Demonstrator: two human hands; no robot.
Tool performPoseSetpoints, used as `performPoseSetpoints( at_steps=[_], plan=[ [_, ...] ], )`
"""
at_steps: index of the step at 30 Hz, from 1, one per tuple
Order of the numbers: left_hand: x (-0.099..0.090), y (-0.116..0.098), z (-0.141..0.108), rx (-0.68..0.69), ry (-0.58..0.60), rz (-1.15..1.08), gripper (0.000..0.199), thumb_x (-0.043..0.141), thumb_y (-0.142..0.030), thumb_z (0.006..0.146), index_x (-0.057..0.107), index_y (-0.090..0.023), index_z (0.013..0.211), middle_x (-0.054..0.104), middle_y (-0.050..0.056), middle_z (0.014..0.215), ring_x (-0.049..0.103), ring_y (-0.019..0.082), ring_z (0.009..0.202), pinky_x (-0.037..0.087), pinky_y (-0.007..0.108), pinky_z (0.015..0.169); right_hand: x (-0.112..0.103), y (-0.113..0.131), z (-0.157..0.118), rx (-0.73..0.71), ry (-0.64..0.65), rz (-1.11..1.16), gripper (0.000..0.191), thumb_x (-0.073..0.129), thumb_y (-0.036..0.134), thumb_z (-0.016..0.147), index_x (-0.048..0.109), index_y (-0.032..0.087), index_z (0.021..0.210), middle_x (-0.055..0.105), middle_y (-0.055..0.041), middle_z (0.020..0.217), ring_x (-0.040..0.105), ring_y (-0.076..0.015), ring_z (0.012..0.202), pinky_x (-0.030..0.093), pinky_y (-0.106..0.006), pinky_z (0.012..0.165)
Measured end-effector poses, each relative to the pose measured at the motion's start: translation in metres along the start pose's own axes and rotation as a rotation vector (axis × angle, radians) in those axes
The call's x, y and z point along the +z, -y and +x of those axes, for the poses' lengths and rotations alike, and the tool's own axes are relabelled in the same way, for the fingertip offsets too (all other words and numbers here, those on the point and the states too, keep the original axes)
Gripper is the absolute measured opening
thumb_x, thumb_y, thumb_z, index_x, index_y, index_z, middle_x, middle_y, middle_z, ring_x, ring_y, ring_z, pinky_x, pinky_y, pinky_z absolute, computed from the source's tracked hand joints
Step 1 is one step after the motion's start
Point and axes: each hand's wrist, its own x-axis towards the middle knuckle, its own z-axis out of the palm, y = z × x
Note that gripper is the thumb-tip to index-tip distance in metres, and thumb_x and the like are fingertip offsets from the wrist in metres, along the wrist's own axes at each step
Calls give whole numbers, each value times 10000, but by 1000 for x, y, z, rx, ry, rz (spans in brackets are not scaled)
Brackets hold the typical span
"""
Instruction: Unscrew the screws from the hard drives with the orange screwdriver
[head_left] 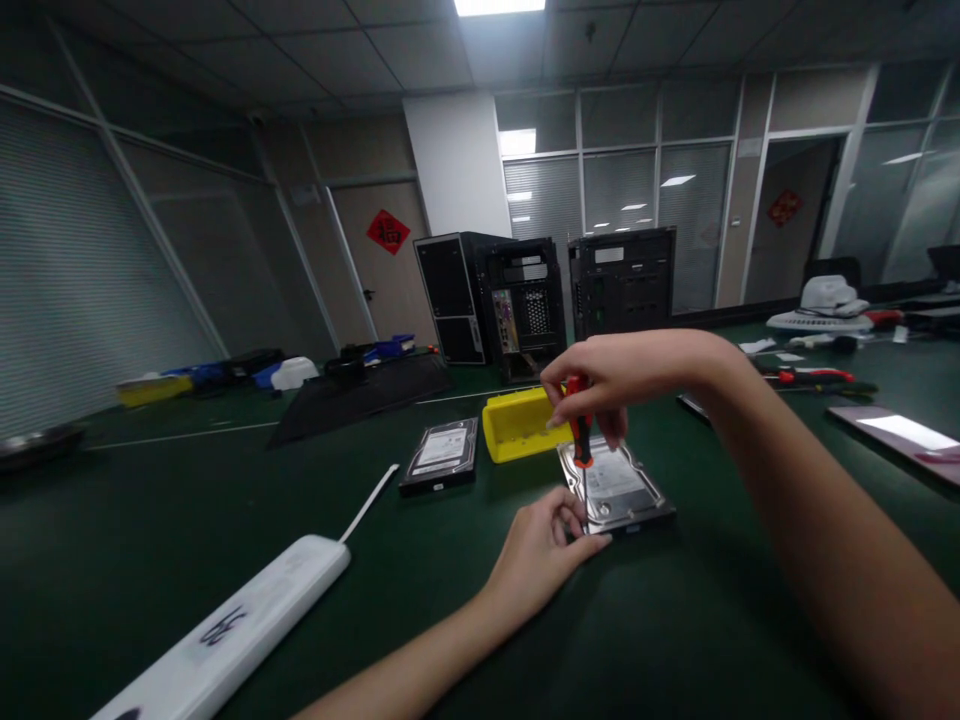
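Note:
A silver hard drive point(619, 487) lies flat on the green table. My right hand point(592, 385) is closed round the handle of a red and black screwdriver point(581, 440), held upright with its tip down at the drive's near left corner. Low at that same corner, my left hand point(551, 535) grips the drive's edge between thumb and fingers. Just behind the drive stands a yellow tray point(521, 430) with small bits in it, too small to make out. A second hard drive point(442, 453) lies to the left of the tray.
A white power strip point(247, 625) lies at the front left. Black computer cases point(457, 300) stand at the back. A phone-like device point(896, 432) and red-handled pliers point(817, 377) are at the right, a black mat point(360, 395) at the back left.

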Motion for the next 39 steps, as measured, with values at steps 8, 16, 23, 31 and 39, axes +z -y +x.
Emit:
performPoseSetpoints(
  at_steps=[8, 16, 23, 31, 39],
  plan=[
    [0, 1, 4, 0, 18, 25, 368, 603, -471, 750, 569, -159, 942, 589, 1, 826, 410, 93, 558, 289, 200, 500, 2, -13, 0, -2, 23, 37, 359, 522, 433, 812, 524, 141, 1022, 643, -94, 962, 626, -128, 672, 485, -205, 531],
    [-2, 1, 4, 20, 34, -13, 349, 613, -449, 752, 565, -165, 949, 546, -18, 798, 389, 91, 575, 292, 192, 511, -1, -20, -11, -44, 22, 172, 254, 610, 210, 756, 496, 167, 979, 623, -58, 913, 622, -136, 728, 513, -230, 586],
    [-5, -6, 4, -9, 42, 6, 337, 586, -449, 770, 568, -158, 940, 504, -32, 723, 381, 96, 575, 284, 197, 523, 2, -17, -3, -119, -44, 45, 287, 585, 378, 776, 552, 138, 929, 634, -65, 883, 614, -130, 700, 488, -210, 556],
    [-4, -5, 5, -15, 42, -19, 324, 589, -429, 769, 570, -153, 940, 504, -36, 726, 367, 90, 567, 287, 196, 522, 2, -21, -4, -124, -38, 38, 207, 535, 257, 805, 484, 151, 974, 607, -53, 866, 598, -120, 673, 495, -217, 554],
    [-4, -4, 4, -16, 46, -49, 319, 599, -413, 764, 560, -157, 951, 538, -14, 808, 383, 88, 584, 302, 189, 532, 2, -23, -2, -44, -55, 37, 358, 526, 491, 797, 548, 153, 911, 635, -68, 867, 614, -138, 672, 492, -229, 559]
  ],
)
